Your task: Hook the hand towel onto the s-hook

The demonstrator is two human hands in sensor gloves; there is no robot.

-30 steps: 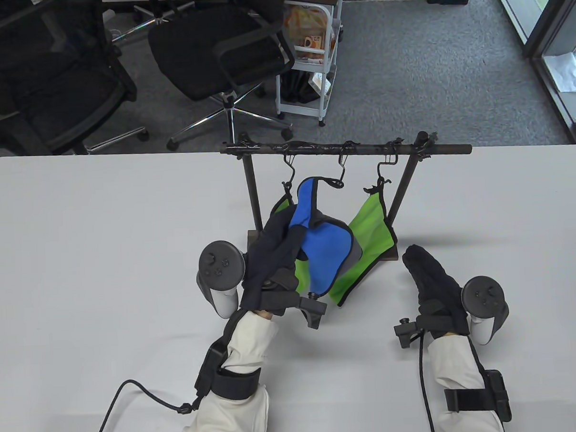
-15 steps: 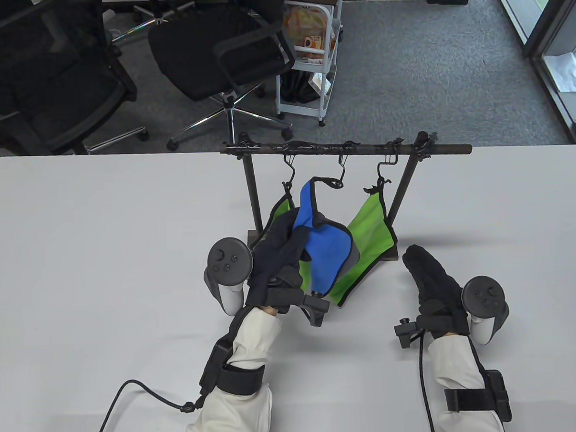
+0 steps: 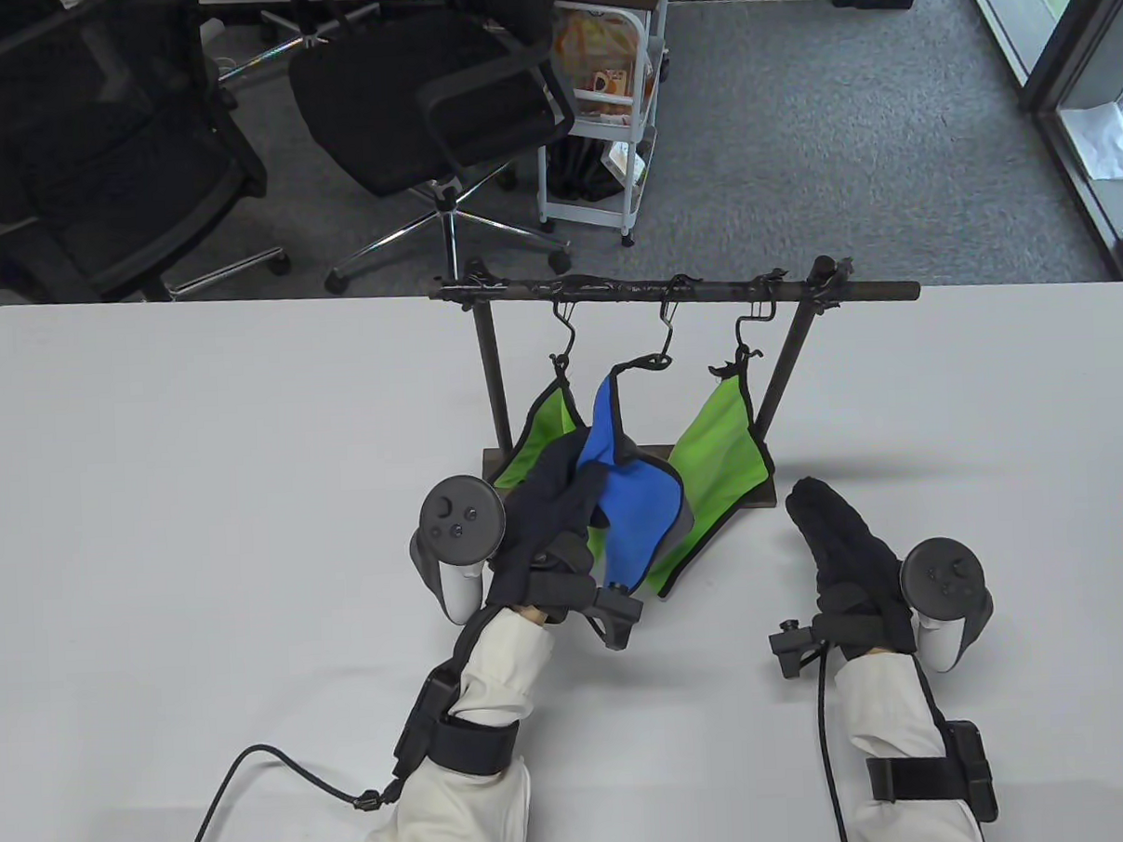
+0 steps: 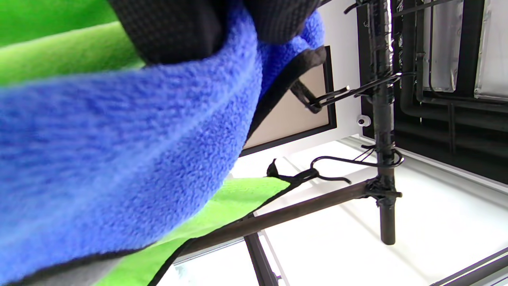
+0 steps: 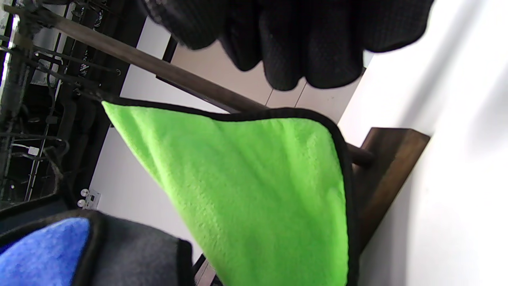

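A blue hand towel (image 3: 632,511) with a black edge hangs by its loop (image 3: 635,366) from the middle s-hook (image 3: 662,342) of a black rail (image 3: 667,289). My left hand (image 3: 554,505) grips the towel's upper part below the hook. In the left wrist view the blue towel (image 4: 119,159) fills the frame and its loop (image 4: 305,95) sits on the hook (image 4: 337,95). My right hand (image 3: 836,530) rests flat on the table, holding nothing. Green towels (image 3: 721,451) hang from the left hook (image 3: 563,346) and the right hook (image 3: 744,339).
The rack stands on a wooden base (image 3: 760,496) on the white table (image 3: 202,502). Its two posts (image 3: 490,378) flank the towels. Office chairs (image 3: 436,101) and a white cart (image 3: 604,112) stand beyond the table's far edge. The green towel (image 5: 254,190) shows in the right wrist view.
My left hand has pulled the blue towel down and toward me. The towel now hangs narrower and its loop is drawn taut on the middle hook. The right hand has not moved.
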